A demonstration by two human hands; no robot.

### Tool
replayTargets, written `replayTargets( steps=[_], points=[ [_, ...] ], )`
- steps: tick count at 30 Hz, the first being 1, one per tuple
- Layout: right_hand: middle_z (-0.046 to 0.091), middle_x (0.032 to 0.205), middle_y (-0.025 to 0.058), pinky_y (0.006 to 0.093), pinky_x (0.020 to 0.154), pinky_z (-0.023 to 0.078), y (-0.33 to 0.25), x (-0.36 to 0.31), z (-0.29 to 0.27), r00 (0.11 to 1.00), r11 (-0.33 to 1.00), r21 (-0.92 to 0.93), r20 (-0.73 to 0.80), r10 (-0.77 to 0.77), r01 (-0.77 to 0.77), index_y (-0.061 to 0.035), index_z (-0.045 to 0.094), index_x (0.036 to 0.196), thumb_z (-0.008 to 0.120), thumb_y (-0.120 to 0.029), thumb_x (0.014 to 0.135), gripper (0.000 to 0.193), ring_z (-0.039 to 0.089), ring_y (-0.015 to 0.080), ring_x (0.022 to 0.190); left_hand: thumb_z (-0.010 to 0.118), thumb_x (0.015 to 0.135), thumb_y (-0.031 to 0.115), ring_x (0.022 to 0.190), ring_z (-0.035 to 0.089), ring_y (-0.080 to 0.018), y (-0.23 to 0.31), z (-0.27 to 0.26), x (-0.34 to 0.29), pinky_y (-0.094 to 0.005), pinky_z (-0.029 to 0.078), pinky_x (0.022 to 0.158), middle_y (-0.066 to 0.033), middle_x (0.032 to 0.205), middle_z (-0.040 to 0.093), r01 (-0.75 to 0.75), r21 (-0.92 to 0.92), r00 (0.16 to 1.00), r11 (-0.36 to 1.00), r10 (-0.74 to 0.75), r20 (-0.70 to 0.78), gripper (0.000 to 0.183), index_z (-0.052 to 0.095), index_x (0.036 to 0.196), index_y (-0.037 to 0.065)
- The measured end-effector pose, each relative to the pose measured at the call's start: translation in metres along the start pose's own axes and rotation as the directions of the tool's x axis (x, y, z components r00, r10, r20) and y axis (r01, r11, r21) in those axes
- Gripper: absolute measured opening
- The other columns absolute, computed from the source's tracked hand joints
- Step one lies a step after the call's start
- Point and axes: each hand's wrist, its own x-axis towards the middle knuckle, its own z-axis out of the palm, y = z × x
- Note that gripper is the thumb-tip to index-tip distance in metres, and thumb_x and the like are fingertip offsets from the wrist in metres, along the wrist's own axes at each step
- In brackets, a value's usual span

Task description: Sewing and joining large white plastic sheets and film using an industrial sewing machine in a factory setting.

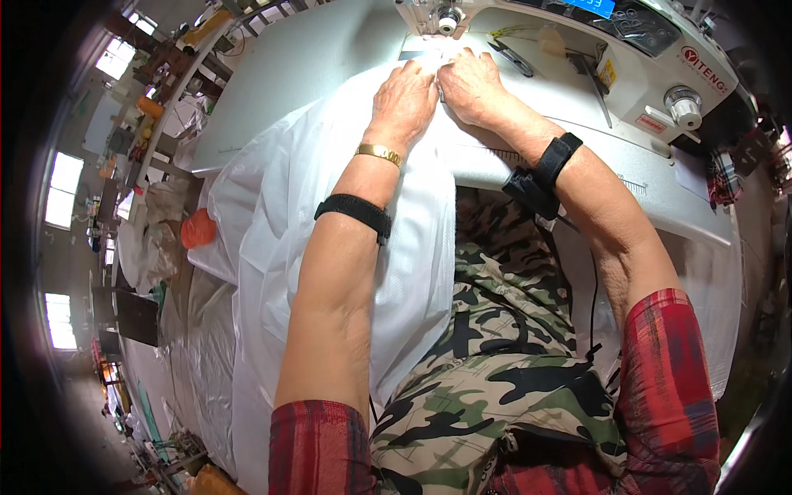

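A large sheet of thin white fabric [285, 177] runs over the sewing table and hangs down across my lap. Close to the needle area of a white sewing machine [627, 78], my left hand [404, 103] presses and pinches the fabric, its fingers curled. Right beside it, my right hand [472, 87] is closed on the fabric's edge, fingertips bunched together. Bright light washes out the spot between the fingertips, so the seam there is hard to make out.
Dark thread snips [511, 58] lie on the table right of the needle, and a dark pointed tool [590, 89] leans near the machine body. An orange bundle [198, 228] sits left among clear plastic sheeting [198, 330]. A handwheel [683, 107] juts out at right.
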Motion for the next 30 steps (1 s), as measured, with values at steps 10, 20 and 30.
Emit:
replayTargets(
  steps=[10,20,30],
  points=[
    [0.066,0.100,0.0104,0.0452,0.084,0.047,0.001,0.002,0.002,0.998,0.999,0.001,0.052,0.038,-0.038,-0.0064,0.073,0.089,0.064,-0.016,0.077,0.017,0.058,0.0254,0.104,0.057,0.088,0.015,0.101,0.059,-0.0318,0.000,0.004,-0.001,-0.0444,0.049,0.091,-0.0123,0.107,0.060,-0.019,-0.047,0.997,0.999,0.015,-0.078,0.018,0.064,0.102,0.006],
    [0.063,0.104,0.0143,0.0464,0.088,0.043,0.009,-0.012,0.016,0.992,0.983,0.160,-0.077,0.103,-0.090,-0.0028,0.068,0.100,0.056,-0.016,0.083,0.024,0.055,0.0306,0.106,0.055,0.092,0.019,0.102,0.061,-0.0308,0.005,0.007,0.001,-0.0433,0.051,0.088,-0.0118,0.107,0.060,-0.009,-0.006,0.997,1.000,0.009,-0.072,0.019,0.066,0.102,0.007],
    [0.065,0.110,0.0184,0.0457,0.097,0.042,-0.029,-0.137,-0.034,0.970,0.806,0.575,-0.243,0.005,0.140,0.0007,0.058,0.116,0.059,-0.021,0.089,0.034,0.057,0.0339,0.110,0.061,0.095,0.011,0.083,0.060,-0.0090,0.020,-0.041,-0.068,-0.0234,0.050,0.071,-0.0059,0.094,0.069,0.149,-0.772,0.977,0.618,-0.212,0.018,0.022,0.067,0.106,-0.008]
  ],
)
